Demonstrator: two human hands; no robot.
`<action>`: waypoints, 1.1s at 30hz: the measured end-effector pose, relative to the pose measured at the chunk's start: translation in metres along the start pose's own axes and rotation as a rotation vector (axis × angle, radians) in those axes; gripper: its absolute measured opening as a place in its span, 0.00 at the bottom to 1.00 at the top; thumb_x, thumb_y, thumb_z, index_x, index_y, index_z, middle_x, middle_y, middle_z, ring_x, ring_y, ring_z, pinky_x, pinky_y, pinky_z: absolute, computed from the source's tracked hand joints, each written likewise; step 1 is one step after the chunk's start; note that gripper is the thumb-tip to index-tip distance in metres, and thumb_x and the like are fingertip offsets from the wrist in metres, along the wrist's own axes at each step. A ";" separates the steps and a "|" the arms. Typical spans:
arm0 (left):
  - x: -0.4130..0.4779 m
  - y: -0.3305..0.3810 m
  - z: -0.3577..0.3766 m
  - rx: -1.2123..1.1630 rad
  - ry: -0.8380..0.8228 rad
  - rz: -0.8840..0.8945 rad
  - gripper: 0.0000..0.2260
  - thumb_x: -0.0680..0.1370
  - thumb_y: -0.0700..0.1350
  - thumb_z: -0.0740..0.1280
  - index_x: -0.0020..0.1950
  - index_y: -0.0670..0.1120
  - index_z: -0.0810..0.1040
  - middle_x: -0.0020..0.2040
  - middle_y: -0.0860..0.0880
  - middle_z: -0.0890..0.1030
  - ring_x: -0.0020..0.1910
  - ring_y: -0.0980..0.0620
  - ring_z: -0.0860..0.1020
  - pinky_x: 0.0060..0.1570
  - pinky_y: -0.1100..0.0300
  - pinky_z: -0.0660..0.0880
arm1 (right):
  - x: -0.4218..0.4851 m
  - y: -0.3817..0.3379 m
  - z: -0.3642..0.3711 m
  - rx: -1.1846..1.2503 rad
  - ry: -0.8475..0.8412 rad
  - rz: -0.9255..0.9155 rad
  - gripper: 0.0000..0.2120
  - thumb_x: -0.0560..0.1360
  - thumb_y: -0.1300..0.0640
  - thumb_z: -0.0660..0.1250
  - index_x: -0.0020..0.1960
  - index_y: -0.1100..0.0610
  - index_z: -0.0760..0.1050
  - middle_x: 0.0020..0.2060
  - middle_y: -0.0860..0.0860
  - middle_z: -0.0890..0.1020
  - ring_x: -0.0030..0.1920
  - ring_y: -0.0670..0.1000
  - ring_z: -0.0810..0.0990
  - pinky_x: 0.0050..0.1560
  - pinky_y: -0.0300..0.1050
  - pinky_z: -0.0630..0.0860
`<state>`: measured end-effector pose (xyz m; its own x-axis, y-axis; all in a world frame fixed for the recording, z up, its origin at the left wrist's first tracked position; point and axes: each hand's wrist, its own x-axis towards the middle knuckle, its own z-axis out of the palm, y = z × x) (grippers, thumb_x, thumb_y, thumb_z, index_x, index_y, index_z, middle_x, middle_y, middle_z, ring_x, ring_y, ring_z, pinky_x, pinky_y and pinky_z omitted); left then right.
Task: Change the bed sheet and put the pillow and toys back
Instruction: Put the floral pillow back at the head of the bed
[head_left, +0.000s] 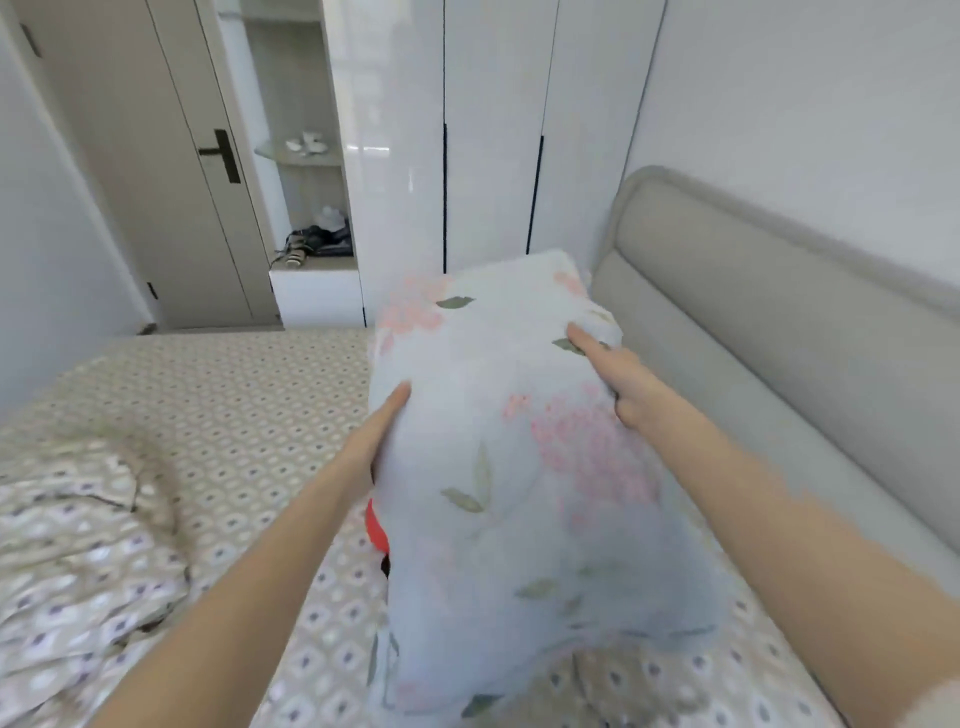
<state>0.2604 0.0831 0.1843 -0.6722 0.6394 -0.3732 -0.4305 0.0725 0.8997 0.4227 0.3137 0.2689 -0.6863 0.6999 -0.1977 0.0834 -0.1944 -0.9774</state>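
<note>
A pale blue pillow (519, 457) with pink flowers and green leaves is held up over the bed between both hands. My left hand (371, 441) grips its left edge, thumb on top, the fingers hidden underneath. On its upper right part my right hand (618, 379) holds it, the forefinger stretched out over the cloth. A red toy (376, 527) peeks out from under the pillow's left side, mostly hidden. The bed sheet (234, 405), beige with small diamond dots, covers the mattress.
A crumpled quilt (78, 545) in the same pattern lies at the left. The grey padded headboard (779, 322) runs along the right. White wardrobe doors (493, 130), an open shelf niche (306, 156) and a closed door (156, 156) stand beyond the bed.
</note>
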 end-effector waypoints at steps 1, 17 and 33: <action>0.003 -0.002 0.005 0.004 -0.020 -0.026 0.26 0.67 0.62 0.72 0.60 0.51 0.79 0.52 0.52 0.84 0.50 0.54 0.83 0.48 0.57 0.77 | 0.001 0.002 -0.005 -0.042 0.039 -0.036 0.11 0.71 0.48 0.74 0.48 0.54 0.82 0.42 0.49 0.85 0.40 0.47 0.84 0.42 0.41 0.80; 0.057 -0.018 0.058 0.253 -0.203 -0.125 0.31 0.63 0.60 0.77 0.64 0.52 0.76 0.53 0.53 0.84 0.53 0.51 0.82 0.53 0.54 0.76 | 0.026 0.058 -0.073 -0.303 0.246 -0.012 0.20 0.62 0.60 0.79 0.53 0.59 0.80 0.46 0.50 0.85 0.45 0.44 0.83 0.45 0.37 0.76; 0.211 0.033 0.125 0.281 -0.134 -0.079 0.32 0.67 0.53 0.77 0.67 0.45 0.73 0.59 0.46 0.80 0.56 0.45 0.79 0.61 0.48 0.74 | 0.173 0.015 -0.114 -0.206 0.357 -0.033 0.12 0.63 0.68 0.64 0.33 0.53 0.69 0.26 0.44 0.73 0.31 0.46 0.71 0.31 0.39 0.66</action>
<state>0.1799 0.3156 0.1635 -0.5503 0.7171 -0.4278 -0.2825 0.3222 0.9035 0.3872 0.5104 0.2117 -0.4004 0.9049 -0.1443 0.2335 -0.0515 -0.9710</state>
